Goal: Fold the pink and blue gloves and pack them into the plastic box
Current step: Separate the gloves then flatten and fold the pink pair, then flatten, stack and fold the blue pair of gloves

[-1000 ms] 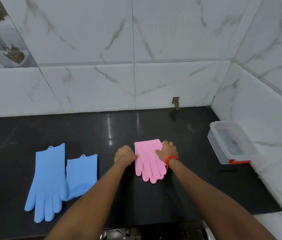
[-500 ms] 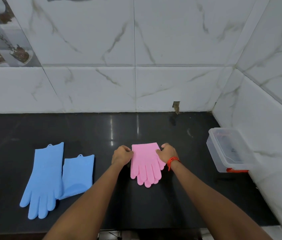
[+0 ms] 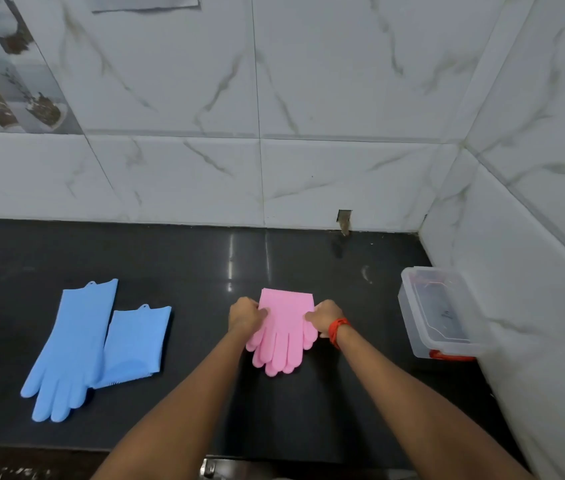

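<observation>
1. On the glossy black stone countertop [image 3: 309,410], near its middle, lies a stack of pink rubber gloves [image 3: 283,327], fingers pointing toward the camera.
2. Both hands pinch the stack: the left hand [image 3: 244,313] closes on its left edge, the right hand [image 3: 324,315], with a red wristband [image 3: 337,329], on its right edge.
3. Well to the left lie two light-blue rubber gloves [image 3: 94,344], one flat, one folded, touching.
4. A clear plastic box [image 3: 437,313] sits at right against the white marble-tiled wall [image 3: 534,271].

Black counter [image 3: 309,258]: blue gloves [image 3: 76,344] left, pink gloves [image 3: 283,327] centre, plastic box [image 3: 437,313] right, by wall.
</observation>
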